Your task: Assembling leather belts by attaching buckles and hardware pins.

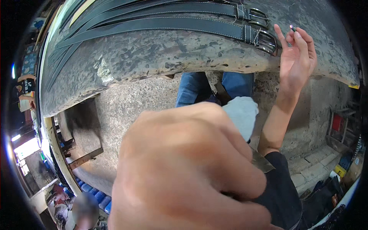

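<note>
My left hand [180,165] fills the lower middle, very close, its back facing up. Its fingers are curled in, and whatever they hold, if anything, is hidden. Over the right end of the table my right hand [297,57] is raised, forefinger stretched out. Its other fingers pinch a small dark stick-like thing [293,28] with a bright tip; its kind is too small to make out. Just left of that hand lies the metal buckle [267,43] of a dark belt [165,28] with pale stitching. Behind it rests a second belt [191,9] with its own buckle [258,18].
The worn, stained table [142,55] has a rough near edge. Below it show blue trouser legs [237,82], a pale cloth [243,115] and a speckled floor [126,96]. A flat metal piece [263,164] is beside my right sleeve. Another person [86,211] appears at lower left.
</note>
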The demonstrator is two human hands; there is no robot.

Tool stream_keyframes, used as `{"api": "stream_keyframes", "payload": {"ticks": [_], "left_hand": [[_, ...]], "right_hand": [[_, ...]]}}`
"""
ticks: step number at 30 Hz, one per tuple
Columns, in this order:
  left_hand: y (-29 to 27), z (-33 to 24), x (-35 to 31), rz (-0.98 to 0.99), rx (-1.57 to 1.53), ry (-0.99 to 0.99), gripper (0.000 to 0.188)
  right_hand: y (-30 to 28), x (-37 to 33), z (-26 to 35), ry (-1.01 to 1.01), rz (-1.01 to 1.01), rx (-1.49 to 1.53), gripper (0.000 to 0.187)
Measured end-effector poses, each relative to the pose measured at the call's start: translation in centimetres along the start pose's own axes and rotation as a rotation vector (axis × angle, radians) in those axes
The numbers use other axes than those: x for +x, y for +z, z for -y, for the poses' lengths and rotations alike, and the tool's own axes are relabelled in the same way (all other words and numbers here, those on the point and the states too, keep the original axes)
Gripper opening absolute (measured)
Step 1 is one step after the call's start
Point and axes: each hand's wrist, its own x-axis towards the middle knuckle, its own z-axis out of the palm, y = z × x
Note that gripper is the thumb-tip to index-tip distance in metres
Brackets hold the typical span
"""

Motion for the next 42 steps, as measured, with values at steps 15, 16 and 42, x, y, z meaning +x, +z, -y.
{"api": "stream_keyframes", "payload": {"ticks": [15,16,42], "left_hand": [[-1.3,-0.2,-0.3,0.182,-0.054,-0.26,0.051],[-1.7,-0.2,-0.4,0.122,0.043,-0.224,0.05],[-3.0,10.7,-3.6,-0.45,1.237,-0.254,0.022]], "right_hand": [[-2.7,-0.9,4.4,-0.107,-0.18,-0.393,0.023],[-3.1,-0.8,4.5,-0.119,-0.187,-0.436,0.023],[-7.1,-2.0,4.7,-0.414,-0.207,-1.021,0.017]]}}
